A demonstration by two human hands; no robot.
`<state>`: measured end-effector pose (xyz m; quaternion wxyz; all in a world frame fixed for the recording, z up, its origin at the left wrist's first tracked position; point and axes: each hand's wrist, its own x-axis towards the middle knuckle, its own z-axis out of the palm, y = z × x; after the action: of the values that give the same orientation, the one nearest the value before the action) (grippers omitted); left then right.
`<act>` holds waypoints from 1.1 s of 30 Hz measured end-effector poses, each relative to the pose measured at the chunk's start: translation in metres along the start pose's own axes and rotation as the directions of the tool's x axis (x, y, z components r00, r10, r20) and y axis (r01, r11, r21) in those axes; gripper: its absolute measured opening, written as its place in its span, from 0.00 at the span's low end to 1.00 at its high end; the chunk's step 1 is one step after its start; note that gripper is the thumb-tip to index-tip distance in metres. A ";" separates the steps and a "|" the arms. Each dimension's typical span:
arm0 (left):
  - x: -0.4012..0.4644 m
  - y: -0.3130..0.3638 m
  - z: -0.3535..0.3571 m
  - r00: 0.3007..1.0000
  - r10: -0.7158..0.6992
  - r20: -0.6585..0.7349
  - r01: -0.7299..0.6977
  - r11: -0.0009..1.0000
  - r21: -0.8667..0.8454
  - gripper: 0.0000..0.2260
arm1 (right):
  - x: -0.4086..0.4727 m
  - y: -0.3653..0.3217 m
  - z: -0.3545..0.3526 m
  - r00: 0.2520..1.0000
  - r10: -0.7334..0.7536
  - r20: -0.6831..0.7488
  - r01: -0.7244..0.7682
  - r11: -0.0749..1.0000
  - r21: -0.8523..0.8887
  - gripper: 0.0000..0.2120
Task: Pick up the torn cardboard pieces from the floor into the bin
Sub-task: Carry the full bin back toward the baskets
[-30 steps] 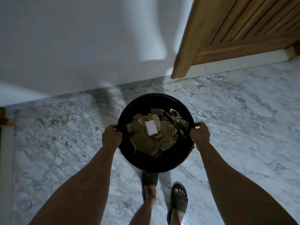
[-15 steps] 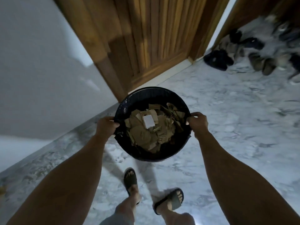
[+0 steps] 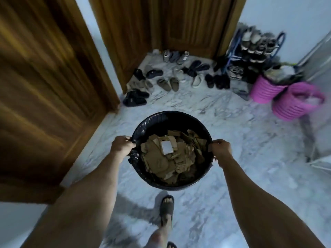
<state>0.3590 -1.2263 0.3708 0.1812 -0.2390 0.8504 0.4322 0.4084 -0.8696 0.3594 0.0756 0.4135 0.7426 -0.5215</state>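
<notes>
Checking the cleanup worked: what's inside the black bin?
Torn brown cardboard pieces fill the bin, one white piece on top. The pile covers whatever lies beneath.

Bin held above the floor, cardboard pieces inside.
Left hand [image 3: 121,146] and right hand [image 3: 221,149] grip opposite rims of the bin [image 3: 172,119]; cardboard pieces [image 3: 172,158] lie inside; shoes [image 3: 168,83] beyond.

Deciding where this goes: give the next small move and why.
Probably keep walking and lower the round black lined bin onto bare marble floor. Both hands, left and right, grip its rim, the torn brown cardboard pieces lie inside, and none shows on the floor.
</notes>
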 end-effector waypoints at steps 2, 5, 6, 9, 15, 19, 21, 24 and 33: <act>0.020 0.060 0.049 0.995 0.055 0.080 -0.058 0.998 0.032 0.02 | 0.033 0.000 -0.043 0.996 0.047 -0.069 -0.043 0.997 0.061 0.09; 0.050 0.148 0.129 0.967 0.116 0.225 -0.135 0.989 0.068 0.04 | 0.080 0.006 -0.106 0.969 0.138 -0.205 -0.109 0.983 0.148 0.11; 0.058 0.176 0.155 0.953 0.136 0.270 -0.162 0.984 0.079 0.05 | 0.096 0.008 -0.127 0.953 0.174 -0.247 -0.132 0.975 0.177 0.11; 0.073 0.251 0.228 0.900 0.186 0.395 -0.253 0.960 0.123 0.05 | 0.140 0.014 -0.181 0.904 0.264 -0.336 -0.173 0.946 0.275 0.11; 0.074 0.376 0.345 0.789 0.273 0.551 -0.416 0.897 0.151 0.07 | 0.198 0.016 -0.275 0.813 0.382 -0.440 -0.204 0.894 0.399 0.12; 0.075 0.442 0.421 0.721 0.292 0.628 -0.495 0.851 0.173 0.09 | 0.242 0.020 -0.331 0.772 0.413 -0.483 -0.195 0.878 0.438 0.12; 0.080 0.470 0.460 0.703 0.296 0.647 -0.528 0.827 0.195 0.10 | 0.269 0.023 -0.355 0.749 0.430 -0.504 -0.190 0.868 0.458 0.13; 0.087 0.510 0.518 0.697 0.288 0.657 -0.549 0.804 0.230 0.17 | 0.306 0.026 -0.387 0.732 0.476 -0.487 -0.212 0.839 0.501 0.13; 0.113 0.616 0.680 0.634 0.229 0.739 -0.596 0.753 0.278 0.12 | 0.418 0.032 -0.482 0.667 0.590 -0.455 -0.250 0.752 0.610 0.13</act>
<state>-0.0114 -0.3801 0.3308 0.4181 0.1959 0.8407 0.2829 0.3141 -0.2386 0.3238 -0.1607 0.7319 0.4419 -0.4932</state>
